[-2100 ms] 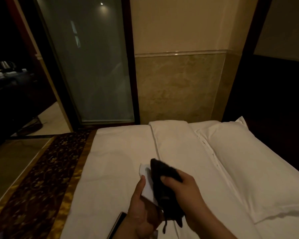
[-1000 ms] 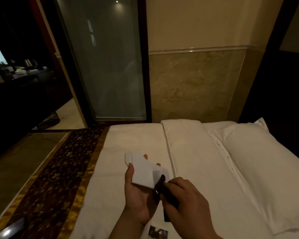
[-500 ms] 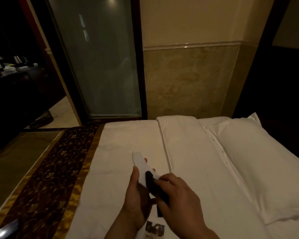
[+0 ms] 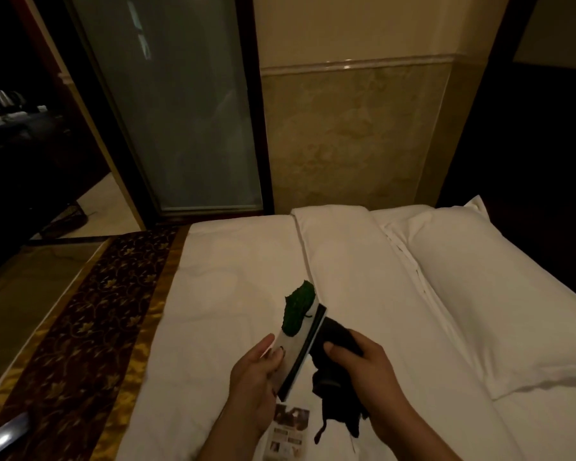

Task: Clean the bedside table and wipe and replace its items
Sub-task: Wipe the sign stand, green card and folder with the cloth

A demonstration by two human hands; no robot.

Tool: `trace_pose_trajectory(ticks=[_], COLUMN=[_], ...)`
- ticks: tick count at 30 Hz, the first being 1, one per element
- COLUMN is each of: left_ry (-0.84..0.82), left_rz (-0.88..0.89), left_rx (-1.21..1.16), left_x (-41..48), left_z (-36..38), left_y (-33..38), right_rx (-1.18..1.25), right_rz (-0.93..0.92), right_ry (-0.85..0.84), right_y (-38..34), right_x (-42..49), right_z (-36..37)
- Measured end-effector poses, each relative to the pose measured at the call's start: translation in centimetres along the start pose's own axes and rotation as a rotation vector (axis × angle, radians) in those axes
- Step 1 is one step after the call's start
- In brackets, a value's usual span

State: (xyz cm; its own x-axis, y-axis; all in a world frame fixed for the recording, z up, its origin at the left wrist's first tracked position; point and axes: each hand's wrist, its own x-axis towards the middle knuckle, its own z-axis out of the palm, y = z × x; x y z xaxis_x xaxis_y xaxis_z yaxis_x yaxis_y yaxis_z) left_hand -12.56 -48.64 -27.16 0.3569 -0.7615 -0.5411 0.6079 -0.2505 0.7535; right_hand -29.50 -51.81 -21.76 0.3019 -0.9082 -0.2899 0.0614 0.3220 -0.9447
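The thumb and fingertips [image 4: 277, 356] of the left hand [image 4: 253, 380] pinch the lower end of a flat white card with a green leaf-shaped print and a dark edge [image 4: 296, 341]. They hold it tilted up and away from the body. The right hand [image 4: 369, 371] is curled round a bunched dark cloth [image 4: 330, 380]. Its thumb lies across the front of the cloth, a loose tail hangs below the palm, and the bunched end sits against the card's dark right edge.

Both hands hover to the left of the plump white pillow [image 4: 499, 294], above the white quilted duvet [image 4: 246, 277]. A small printed leaflet with photographs [image 4: 288, 430] lies on the duvet to the left of the pillow, directly beneath the hands. Farther left of the pillow runs a dark brown bed runner with gold scrollwork [image 4: 90, 327]. The bedside table itself is not in view.

The step in hand looks like wiping one of the table's items, with the card held steady while the cloth works along its edge. The next move probably calls for keeping the left pinch firm and low, so the cloth can sweep the card's face without bending it. The card would then be turned for the other side. The leaflet on the duvet seems to be waiting its turn.
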Motion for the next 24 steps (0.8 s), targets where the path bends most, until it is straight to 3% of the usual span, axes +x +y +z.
trace_pose_trajectory(ticks=[3,6,8,10,12,16,24], left_ry=[-0.068,-0.091,-0.071,-0.031,0.026,0.121,0.172], left_rz=[-0.092,-0.11,-0.093,-0.067,-0.057,-0.073,-0.135], left_rx=[-0.033,-0.044,-0.064,-0.073,-0.058,-0.038,0.04], left_x=[0.0,-0.4,-0.4,-0.3,0.0,0.9,2.8], left_z=[-0.1,0.3,0.7,0.9,0.5,-1.4,-3.6], left_y=[-0.3,-0.4,-0.7,-1.0,-1.6,-3.4,-7.5], right_rx=[0.11,-0.03,-0.422,-0.963,-1.249,-1.265,-1.25], right_rz=[0.003,-0.097,-0.238,-0.407,-0.45,-0.36,-0.171], right_ry=[0.094,0.185,0.169,0.099,-0.005,-0.16,-0.042], right_y=[0.6,2.0,3.5,5.2,6.6,8.9,13.3], right_x=[0.8,1.2,1.4,1.7,2.1,2.7,5.3], right_z=[-0.6,-0.3,0.1,0.1,0.2,-0.2,-2.2])
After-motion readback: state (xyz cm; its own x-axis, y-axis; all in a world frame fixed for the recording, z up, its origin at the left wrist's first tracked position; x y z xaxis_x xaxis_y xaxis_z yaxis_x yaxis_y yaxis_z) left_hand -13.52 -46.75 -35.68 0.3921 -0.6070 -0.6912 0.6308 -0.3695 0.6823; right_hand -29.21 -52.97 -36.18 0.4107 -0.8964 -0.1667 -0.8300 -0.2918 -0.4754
